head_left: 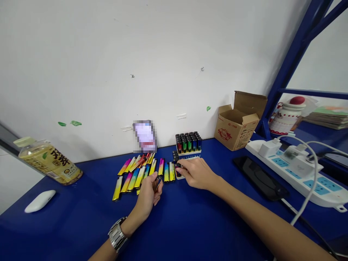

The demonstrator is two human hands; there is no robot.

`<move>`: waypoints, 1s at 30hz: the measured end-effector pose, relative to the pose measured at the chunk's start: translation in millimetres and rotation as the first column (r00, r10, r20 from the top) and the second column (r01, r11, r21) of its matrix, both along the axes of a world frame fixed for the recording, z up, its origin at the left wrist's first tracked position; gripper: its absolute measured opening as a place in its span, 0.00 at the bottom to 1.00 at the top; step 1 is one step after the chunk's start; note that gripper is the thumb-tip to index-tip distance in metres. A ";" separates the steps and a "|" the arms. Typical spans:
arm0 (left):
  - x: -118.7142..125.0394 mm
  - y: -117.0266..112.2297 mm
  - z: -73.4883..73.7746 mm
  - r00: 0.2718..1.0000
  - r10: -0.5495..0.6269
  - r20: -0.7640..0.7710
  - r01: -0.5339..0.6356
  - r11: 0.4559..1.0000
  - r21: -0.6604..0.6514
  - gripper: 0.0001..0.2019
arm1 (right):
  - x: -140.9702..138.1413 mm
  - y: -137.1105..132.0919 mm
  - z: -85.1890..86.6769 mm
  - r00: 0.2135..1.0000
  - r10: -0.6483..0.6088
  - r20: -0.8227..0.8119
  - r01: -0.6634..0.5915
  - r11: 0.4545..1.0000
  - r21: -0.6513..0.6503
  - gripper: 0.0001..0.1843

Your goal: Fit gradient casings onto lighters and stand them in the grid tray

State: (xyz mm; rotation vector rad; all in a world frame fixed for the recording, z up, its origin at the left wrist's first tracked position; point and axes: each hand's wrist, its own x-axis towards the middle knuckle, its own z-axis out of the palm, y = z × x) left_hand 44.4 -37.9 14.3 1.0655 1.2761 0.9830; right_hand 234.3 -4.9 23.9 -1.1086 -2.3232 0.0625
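My left hand [146, 194], with a metal watch on its wrist, is closed around a small dark lighter [159, 178]; only its black end shows between thumb and fingers. My right hand [198, 174] reaches to the front left corner of a pale tray [187, 154], its thumb and fingertips pinching a black-topped lighter [178, 166]. Rows of black-topped lighters in red, green and blue [189, 142] stand upright at the tray's back. Left of it lie several shiny lighter sleeves [133, 179] in yellow, pink and blue; a few stand close to the tray [166, 172].
A phone [145, 136] leans on the wall, its picture blurred. An open cardboard box [231, 127] stands at the back right. Further right are a black phone [259, 177] and a power strip [299, 174] with cables. At left are a bottle [51, 161] and a white case [40, 201].
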 end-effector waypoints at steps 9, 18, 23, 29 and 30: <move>-1.6 0.3 1.4 0.999 0.047 0.025 -0.047 0.999 -0.024 0.22 | 19.2 15.7 -3.2 0.983 -0.121 -0.137 0.102 0.986 -0.134 0.20; -0.9 0.1 0.7 0.995 0.089 0.044 -0.087 0.995 -0.038 0.21 | 21.4 23.7 -10.9 0.984 -0.142 -0.108 0.130 0.985 -0.115 0.24; -1.7 0.4 -1.2 0.995 0.086 0.058 -0.085 0.996 -0.029 0.22 | 21.8 23.8 -13.0 0.983 -0.142 -0.119 0.130 0.986 -0.103 0.24; 1.3 -4.1 -4.9 0.998 0.032 0.045 -0.039 0.987 0.156 0.28 | 12.8 10.1 -9.5 0.953 0.037 -0.299 0.019 0.983 0.182 0.21; 2.0 -5.9 -5.5 0.999 0.032 0.019 -0.036 0.977 0.211 0.27 | 8.5 5.8 -8.2 0.949 0.101 -0.298 -0.029 0.971 0.238 0.21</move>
